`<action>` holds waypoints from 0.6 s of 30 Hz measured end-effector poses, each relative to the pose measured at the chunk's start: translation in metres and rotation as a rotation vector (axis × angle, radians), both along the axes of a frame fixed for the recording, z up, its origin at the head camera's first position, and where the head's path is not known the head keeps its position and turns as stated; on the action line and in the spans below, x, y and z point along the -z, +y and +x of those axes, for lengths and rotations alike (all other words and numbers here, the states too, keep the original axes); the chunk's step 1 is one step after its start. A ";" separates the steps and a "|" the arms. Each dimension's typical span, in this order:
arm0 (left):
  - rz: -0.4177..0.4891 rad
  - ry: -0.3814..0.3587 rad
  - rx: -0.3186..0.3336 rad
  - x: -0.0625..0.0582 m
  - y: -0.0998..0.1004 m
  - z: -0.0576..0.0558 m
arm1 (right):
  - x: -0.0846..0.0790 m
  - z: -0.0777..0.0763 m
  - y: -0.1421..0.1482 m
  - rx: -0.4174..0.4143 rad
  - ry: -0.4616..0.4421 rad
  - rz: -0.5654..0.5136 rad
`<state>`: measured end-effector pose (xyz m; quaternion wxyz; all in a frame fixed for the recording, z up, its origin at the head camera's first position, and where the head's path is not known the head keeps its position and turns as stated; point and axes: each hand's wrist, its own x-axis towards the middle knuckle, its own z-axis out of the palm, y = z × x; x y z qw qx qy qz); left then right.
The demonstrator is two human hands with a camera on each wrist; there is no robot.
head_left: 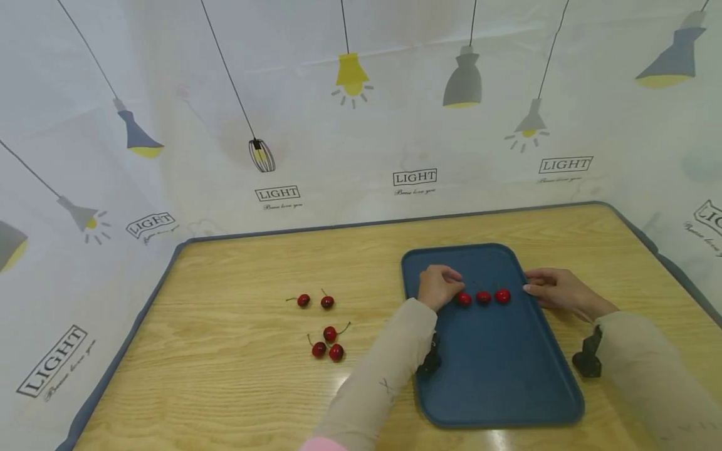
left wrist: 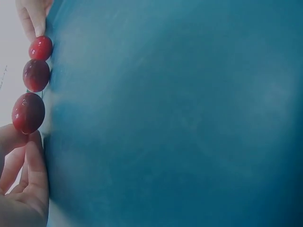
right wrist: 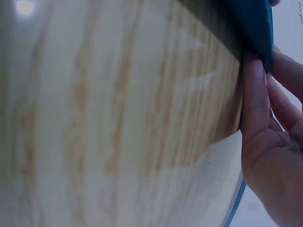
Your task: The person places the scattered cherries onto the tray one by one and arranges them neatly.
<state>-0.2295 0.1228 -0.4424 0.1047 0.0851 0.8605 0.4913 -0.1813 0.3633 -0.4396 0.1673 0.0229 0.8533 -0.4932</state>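
Three red cherries form a row across the upper part of a blue tray. My left hand reaches over the tray's left side, thumb and finger pinching at the end of the leftmost cherry. Beside it sit the middle cherry and the right cherry. At the tray's right rim is my right hand. Seen from the right wrist, its thumb and fingers grip the tray edge from both sides.
Left of the tray, more cherries lie on the wooden table: a pair with one stemmed cherry, and a cluster of three around another cherry. A lamp-patterned cloth stands behind and at both sides.
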 end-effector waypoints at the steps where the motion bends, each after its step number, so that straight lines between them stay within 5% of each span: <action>1: 0.005 0.000 -0.002 0.000 0.000 0.000 | 0.000 0.000 0.000 -0.002 0.001 -0.004; 18: 0.008 0.032 -0.035 -0.003 0.000 0.006 | 0.000 0.000 -0.002 0.015 0.006 -0.007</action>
